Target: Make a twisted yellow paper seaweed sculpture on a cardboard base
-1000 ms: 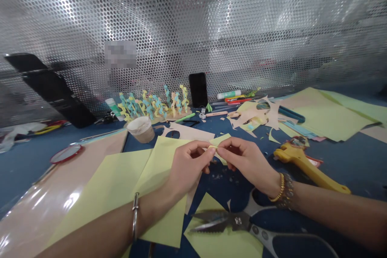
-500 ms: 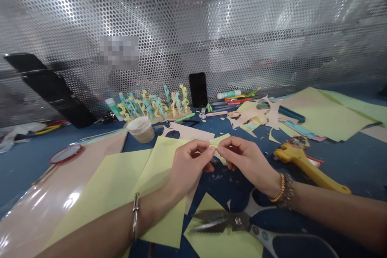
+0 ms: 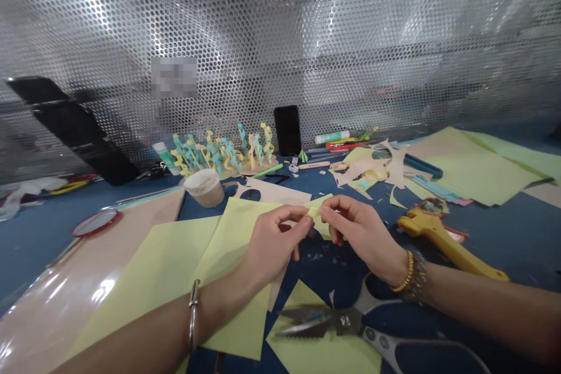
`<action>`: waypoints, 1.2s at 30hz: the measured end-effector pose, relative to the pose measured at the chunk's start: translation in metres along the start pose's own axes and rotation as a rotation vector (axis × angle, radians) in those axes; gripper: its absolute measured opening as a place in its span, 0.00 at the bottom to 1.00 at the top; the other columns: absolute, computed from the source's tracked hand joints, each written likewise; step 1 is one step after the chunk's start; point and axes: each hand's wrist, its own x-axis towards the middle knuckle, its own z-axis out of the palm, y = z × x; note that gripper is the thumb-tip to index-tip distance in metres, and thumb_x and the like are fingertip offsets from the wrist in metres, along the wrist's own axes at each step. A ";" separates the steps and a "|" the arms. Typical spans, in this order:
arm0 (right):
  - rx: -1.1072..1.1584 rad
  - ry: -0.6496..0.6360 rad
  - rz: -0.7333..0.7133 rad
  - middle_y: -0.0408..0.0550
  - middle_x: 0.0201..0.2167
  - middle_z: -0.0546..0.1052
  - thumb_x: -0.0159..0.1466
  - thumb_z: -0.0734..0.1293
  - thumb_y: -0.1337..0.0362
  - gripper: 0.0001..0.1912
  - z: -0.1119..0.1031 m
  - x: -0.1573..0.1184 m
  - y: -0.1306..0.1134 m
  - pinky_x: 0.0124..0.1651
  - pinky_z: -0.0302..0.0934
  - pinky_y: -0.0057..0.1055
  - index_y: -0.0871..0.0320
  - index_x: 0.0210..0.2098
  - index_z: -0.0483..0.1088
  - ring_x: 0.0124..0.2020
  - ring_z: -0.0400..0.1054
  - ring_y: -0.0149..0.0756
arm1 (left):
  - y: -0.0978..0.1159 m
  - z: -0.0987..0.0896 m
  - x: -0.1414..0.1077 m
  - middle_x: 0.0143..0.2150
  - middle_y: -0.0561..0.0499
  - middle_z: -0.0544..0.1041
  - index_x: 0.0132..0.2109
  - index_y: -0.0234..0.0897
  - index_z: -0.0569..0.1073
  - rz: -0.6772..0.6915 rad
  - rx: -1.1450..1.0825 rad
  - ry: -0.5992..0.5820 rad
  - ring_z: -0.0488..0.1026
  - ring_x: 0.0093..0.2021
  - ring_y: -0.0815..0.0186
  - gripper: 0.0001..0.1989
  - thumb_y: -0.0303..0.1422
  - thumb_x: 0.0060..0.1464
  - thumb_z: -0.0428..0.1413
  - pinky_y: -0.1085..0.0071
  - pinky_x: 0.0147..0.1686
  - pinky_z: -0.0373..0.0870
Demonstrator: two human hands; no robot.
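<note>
Pale cup (image 3: 204, 191) stands upright | left hand (image 3: 272, 236), thumb and forefinger pinching left end of small yellow paper piece (image 3: 314, 212), held between both hands | scissors (image 3: 345, 321) lie nearer the body, blades parted | right hand (image 3: 363, 234), thumb and forefinger pinching paper's right end | yellow-handled tool (image 3: 451, 242) beside right wrist

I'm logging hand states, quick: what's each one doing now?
Left hand: closed, pinching a small yellow paper piece.
Right hand: closed, pinching the same piece's right side.
</note>
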 end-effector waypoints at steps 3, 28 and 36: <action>0.003 -0.001 0.006 0.36 0.14 0.65 0.60 0.64 0.55 0.12 0.000 0.001 0.001 0.21 0.54 0.23 0.58 0.30 0.67 0.16 0.58 0.25 | 0.001 0.000 0.000 0.23 0.54 0.74 0.35 0.34 0.76 0.001 0.006 0.012 0.66 0.18 0.75 0.08 0.35 0.52 0.57 0.80 0.17 0.62; -0.004 -0.050 -0.001 0.35 0.14 0.64 0.60 0.65 0.56 0.11 0.001 0.001 0.000 0.20 0.53 0.22 0.59 0.29 0.68 0.16 0.58 0.24 | 0.001 0.002 0.000 0.17 0.57 0.69 0.30 0.35 0.76 0.005 -0.029 0.026 0.66 0.19 0.73 0.09 0.36 0.52 0.57 0.79 0.21 0.62; 0.029 -0.082 0.062 0.37 0.14 0.65 0.60 0.64 0.54 0.15 0.001 0.003 -0.001 0.20 0.53 0.23 0.59 0.26 0.67 0.15 0.58 0.25 | 0.000 0.002 0.002 0.15 0.58 0.68 0.28 0.34 0.75 -0.026 -0.086 0.070 0.64 0.18 0.74 0.10 0.37 0.52 0.57 0.78 0.23 0.62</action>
